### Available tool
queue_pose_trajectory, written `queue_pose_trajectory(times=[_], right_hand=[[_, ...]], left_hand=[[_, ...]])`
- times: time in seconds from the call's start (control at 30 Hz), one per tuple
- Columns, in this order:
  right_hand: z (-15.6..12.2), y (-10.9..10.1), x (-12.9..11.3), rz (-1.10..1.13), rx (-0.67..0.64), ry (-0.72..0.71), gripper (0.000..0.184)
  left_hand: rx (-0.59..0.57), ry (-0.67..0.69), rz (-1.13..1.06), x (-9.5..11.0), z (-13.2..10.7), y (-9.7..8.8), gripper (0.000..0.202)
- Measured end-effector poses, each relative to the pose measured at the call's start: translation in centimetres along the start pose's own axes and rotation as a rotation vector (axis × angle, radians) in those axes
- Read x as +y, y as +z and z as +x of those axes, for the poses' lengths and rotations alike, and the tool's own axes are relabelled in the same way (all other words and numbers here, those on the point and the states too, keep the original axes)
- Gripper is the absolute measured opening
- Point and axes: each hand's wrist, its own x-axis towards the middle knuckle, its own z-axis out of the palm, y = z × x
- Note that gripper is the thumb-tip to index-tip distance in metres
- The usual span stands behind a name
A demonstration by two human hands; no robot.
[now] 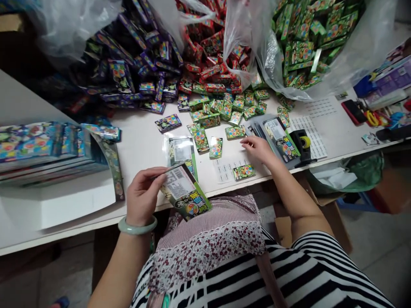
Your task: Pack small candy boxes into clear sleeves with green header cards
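My left hand (143,196) holds a flat printed packet (185,192) by its left edge, barcode label up, just over the table's front edge. Out to the right, my right hand (258,148) lies on the white table (144,145) with fingers spread, touching a sheet of small stickers (229,164). A small green box (244,172) lies just in front of that hand. Another flat packet (182,150) rests on the table behind the one I hold.
Clear bags hold purple boxes (135,55), red boxes (212,42) and green boxes (308,38) at the back. Loose green boxes (224,111) scatter mid-table. Stacked packets (41,147) lie left, a tape dispenser (303,145) and scissors (374,117) right.
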Motion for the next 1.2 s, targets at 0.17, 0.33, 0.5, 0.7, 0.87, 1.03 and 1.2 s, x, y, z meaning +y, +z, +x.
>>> queue_pose_trajectory(times=[0.17,0.33,0.5,0.7,0.87,1.03,1.2], right_hand=[[-1.7,3.1,-1.9,0.031,-0.159,-0.140,0.017],[-0.9,6.6,-4.3,-0.077,-0.231,-0.228,0.020],[-0.9,7.4,-4.8,-0.129,-0.184,-0.206,0.015],[-1.2,6.5,-4.4,0.066,-0.179,-0.113,0.010],[-0.6,5.0,-3.9,0.167,-0.265,-0.108,0.008],[-0.3,2.3,-8.1,0.181,-0.245,-0.182,0.009],[0.9,0.4,-16.2,0.205,-0.495,-0.481,0.012]], left_hand=[[0.017,0.003,0.008,-0.3,0.2,0.8,0.015],[0.017,0.043,0.015,0.4,-0.2,1.1,0.013],[0.040,0.050,0.018,0.3,-0.6,0.7,0.013],[0.002,0.034,0.034,0.6,-0.3,1.4,0.016],[-0.036,0.026,0.025,1.4,-0.2,2.1,0.021],[-0.063,0.050,0.006,2.0,-0.1,2.4,0.020],[-0.122,0.108,-0.010,2.3,0.0,2.9,0.014]])
